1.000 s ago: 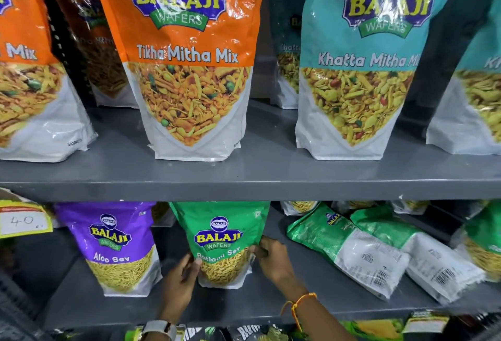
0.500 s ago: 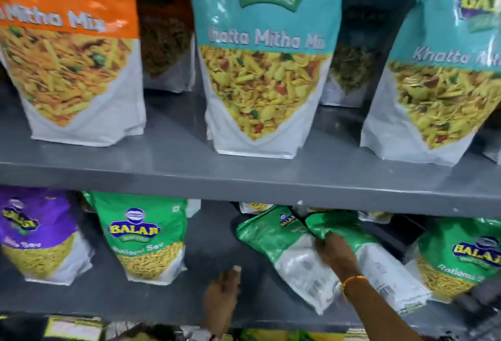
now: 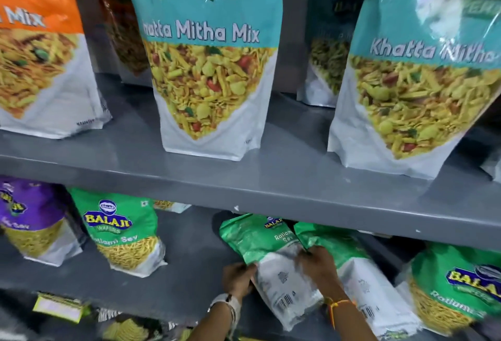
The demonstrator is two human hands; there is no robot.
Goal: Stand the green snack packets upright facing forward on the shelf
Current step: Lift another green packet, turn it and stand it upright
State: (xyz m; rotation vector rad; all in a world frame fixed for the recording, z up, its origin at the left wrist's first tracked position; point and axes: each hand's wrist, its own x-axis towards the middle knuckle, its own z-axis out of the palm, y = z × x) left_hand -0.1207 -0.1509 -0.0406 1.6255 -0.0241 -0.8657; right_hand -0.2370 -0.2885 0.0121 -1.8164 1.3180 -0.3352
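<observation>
On the lower grey shelf [image 3: 187, 273] a green Ratlami Sev packet [image 3: 122, 232] stands upright, front facing me. To its right a second green packet [image 3: 268, 256] lies flat, back side up with its barcode showing. My left hand [image 3: 238, 277] grips its left edge and my right hand [image 3: 317, 267] presses on its right side. A third green packet [image 3: 360, 273] lies flat beside it, partly under my right hand. At the far right another green packet [image 3: 455, 283] stands upright, facing forward.
A purple Aloo Sev packet [image 3: 29, 221] stands at the far left of the lower shelf. The upper shelf [image 3: 271, 186] overhangs the packets and carries large teal packets [image 3: 208, 59] and an orange one [image 3: 38, 50]. More packets show on the shelf below.
My view shifted right. My hands left the upright green packet; the right one reached the lying packets first, then the left hand moved over to the flat one's left edge.
</observation>
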